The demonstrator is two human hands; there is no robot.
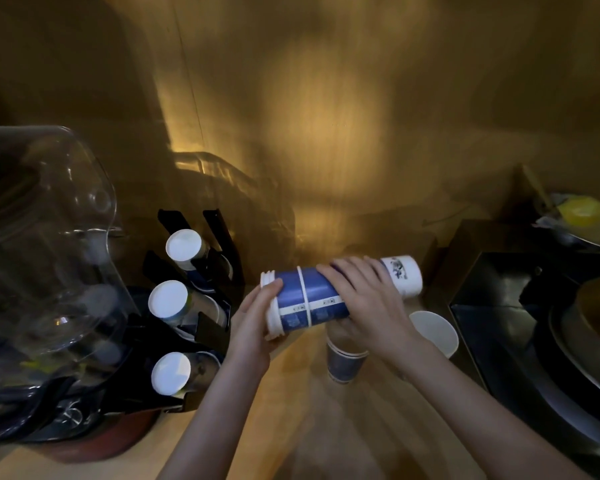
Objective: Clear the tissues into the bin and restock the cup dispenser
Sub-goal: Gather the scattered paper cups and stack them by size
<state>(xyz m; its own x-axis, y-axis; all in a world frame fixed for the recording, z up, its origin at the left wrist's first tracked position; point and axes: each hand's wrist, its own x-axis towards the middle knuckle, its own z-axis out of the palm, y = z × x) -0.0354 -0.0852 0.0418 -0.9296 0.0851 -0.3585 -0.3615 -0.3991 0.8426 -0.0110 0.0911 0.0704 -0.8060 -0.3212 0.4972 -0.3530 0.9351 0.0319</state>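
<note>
I hold a stack of blue-and-white paper cups (312, 299) sideways above the wooden counter. My left hand (257, 323) grips its rim end at the left. My right hand (364, 303) lies over its middle, and the white bottom end sticks out to the right. The black cup dispenser (201, 306) stands just left of the stack, with three white cup bottoms (168, 299) pointing out of its slots. A short stack of blue cups (343, 362) stands on the counter under my right hand. No tissues are in sight.
A single white cup (435, 332) stands by a dark bin-like box (492, 306) at the right. A clear plastic cover (45, 237) bulges at the left. Something yellow (582, 209) lies at the far right. A golden wall closes off the back.
</note>
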